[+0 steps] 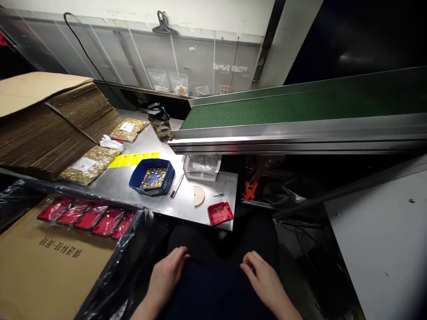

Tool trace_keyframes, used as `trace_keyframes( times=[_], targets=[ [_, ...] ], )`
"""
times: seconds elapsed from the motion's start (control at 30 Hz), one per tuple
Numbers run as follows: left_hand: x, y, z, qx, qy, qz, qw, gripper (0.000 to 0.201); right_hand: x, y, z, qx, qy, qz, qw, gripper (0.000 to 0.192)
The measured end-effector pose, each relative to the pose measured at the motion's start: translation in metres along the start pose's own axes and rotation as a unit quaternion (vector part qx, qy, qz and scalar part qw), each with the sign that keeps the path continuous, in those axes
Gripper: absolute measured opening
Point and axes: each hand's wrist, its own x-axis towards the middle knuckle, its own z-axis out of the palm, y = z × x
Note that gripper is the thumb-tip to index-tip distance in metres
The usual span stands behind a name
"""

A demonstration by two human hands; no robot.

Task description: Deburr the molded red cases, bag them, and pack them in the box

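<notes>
My left hand [168, 270] rests over my lap with its fingers curled in and pressed together, nothing seen in them. Across from it, my right hand [261, 274] is also loosely curled above my dark clothing, holding nothing visible. Both hands are short of the metal table's front edge. Nearest to them on the table lies a red plastic tray-like part [220, 214]. Behind it are a small metal piece [218, 194], a beige disc with a section cut away [199, 196] and a thin black-and-white tool [177, 186]. A blue bin [169, 174] holds many small brass-coloured pieces.
A green conveyor belt [247, 111] runs off to the right. Stacked cardboard [56, 129] and bags of brass pieces [130, 128] stand left. Red wrapped parts [93, 216] lie in a plastic-lined carton [43, 271]. A grey bin [202, 176] and a dark jug [159, 120] are on the table.
</notes>
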Motion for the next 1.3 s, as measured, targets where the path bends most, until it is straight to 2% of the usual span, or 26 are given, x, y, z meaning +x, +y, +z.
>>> trace_keyframes(
  times=[0.1,0.17,0.23,0.33,0.43,0.53,0.6,0.67,0.7,0.73,0.77,0.83,0.87,0.9,0.93,0.97,1.03,1.1,1.17,1.2,1.23,1.3],
  targets=[
    [0.006,-0.019,-0.013,-0.018,0.022,0.01,1.0,0.028,0.019,-0.028,-0.003,0.016,0.02,-0.031,0.999,0.024],
    [0.011,-0.016,-0.021,-0.043,0.027,0.041,0.998,0.028,0.036,-0.039,-0.005,0.04,0.058,-0.033,0.997,0.021],
    [0.026,0.003,-0.025,-0.051,0.048,0.076,0.995,0.031,0.055,-0.042,-0.007,0.057,0.097,-0.026,0.993,0.02],
    [0.071,0.053,-0.02,-0.016,0.064,0.135,0.989,0.046,0.085,-0.038,-0.009,0.062,0.132,-0.012,0.989,0.024],
    [0.128,0.103,-0.003,0.043,0.005,0.157,0.987,0.087,0.104,-0.035,-0.011,0.071,0.154,-0.006,0.986,0.024],
    [0.162,0.127,0.011,0.037,-0.055,0.115,0.991,0.088,0.103,-0.033,-0.014,0.089,0.173,0.0,0.981,0.025],
    [0.159,0.126,0.011,0.012,-0.075,0.101,0.992,0.085,0.09,-0.033,-0.015,0.102,0.188,0.009,0.977,0.029],
    [0.136,0.117,0.004,-0.102,-0.128,0.089,0.982,0.087,0.068,-0.035,-0.017,0.134,0.205,0.004,0.97,0.033],
    [0.119,0.112,0.0,-0.237,-0.182,0.069,0.952,0.086,0.056,-0.037,-0.017,0.16,0.201,-0.011,0.966,0.037],
    [0.1,0.107,-0.005,-0.385,-0.249,0.041,0.888,0.084,0.043,-0.04,-0.018,0.195,0.184,-0.032,0.963,0.042],
    [0.08,0.103,-0.008,-0.495,-0.31,0.013,0.811,0.082,0.032,-0.044,-0.019,0.232,0.15,-0.055,0.959,0.05],
    [0.044,0.096,-0.009,-0.622,-0.384,-0.068,0.679,0.075,0.013,-0.056,-0.021,0.292,0.05,-0.089,0.951,0.059],
    [0.029,0.094,-0.008,-0.655,-0.4,-0.1,0.633,0.072,0.007,-0.063,-0.022,0.308,0.007,-0.09,0.947,0.058],
    [0.017,0.092,-0.005,-0.677,-0.401,-0.124,0.605,0.069,0.003,-0.071,-0.023,0.313,-0.025,-0.083,0.946,0.054],
    [0.009,0.091,-0.001,-0.693,-0.39,-0.14,0.59,0.068,0.002,-0.077,-0.025,0.311,-0.044,-0.076,0.946,0.048],
    [0.004,0.091,0.003,-0.704,-0.371,-0.149,0.586,0.069,0.002,-0.083,-0.026,0.303,-0.054,-0.072,0.949,0.043],
    [0.001,0.092,0.009,-0.712,-0.333,-0.162,0.597,0.074,0.007,-0.09,-0.028,0.282,-0.059,-0.077,0.954,0.036],
    [0.008,0.095,0.012,-0.699,-0.311,-0.173,0.621,0.076,0.013,-0.09,-0.026,0.268,-0.058,-0.097,0.957,0.033],
    [0.024,0.1,0.012,-0.658,-0.3,-0.153,0.673,0.076,0.02,-0.083,-0.021,0.255,-0.031,-0.097,0.961,0.033],
    [0.035,0.101,0.01,-0.62,-0.286,-0.127,0.72,0.076,0.023,-0.077,-0.018,0.244,-0.006,-0.089,0.966,0.035],
    [0.048,0.1,0.008,-0.562,-0.259,-0.092,0.78,0.074,0.026,-0.071,-0.015,0.229,0.025,-0.078,0.97,0.037],
    [0.078,0.096,0.002,-0.377,-0.16,-0.013,0.912,0.07,0.031,-0.059,-0.011,0.186,0.094,-0.044,0.977,0.038]
  ],
)
